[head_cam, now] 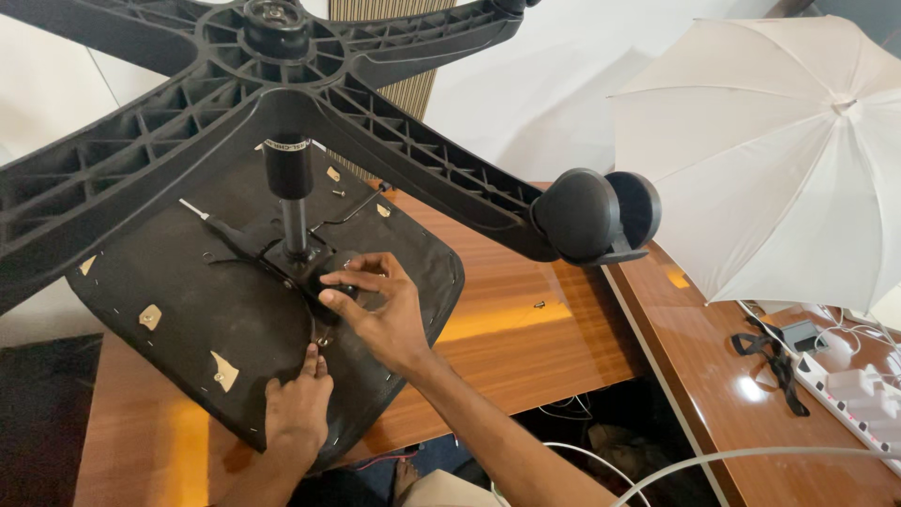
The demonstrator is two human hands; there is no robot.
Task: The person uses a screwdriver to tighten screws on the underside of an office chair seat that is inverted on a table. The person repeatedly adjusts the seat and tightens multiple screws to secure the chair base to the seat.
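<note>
Upturned office chair seat flat on the wooden table, centre-left; pale tape patches dotted across its black underside. Left hand pressing near edge, forefinger extended. Right hand curled, pinching the black knob beside the gas cylinder.

A white umbrella is seen open at the right, a white power strip and black strap laid on the wooden table.

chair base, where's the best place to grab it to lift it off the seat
Probably by two opposite ribbed arms of the chair base, close to the hub, coming from above. The chair lies upside down on the wooden table, so the arms stick out free. The caster would swivel, and the right hand is busy at the gas column.
</note>
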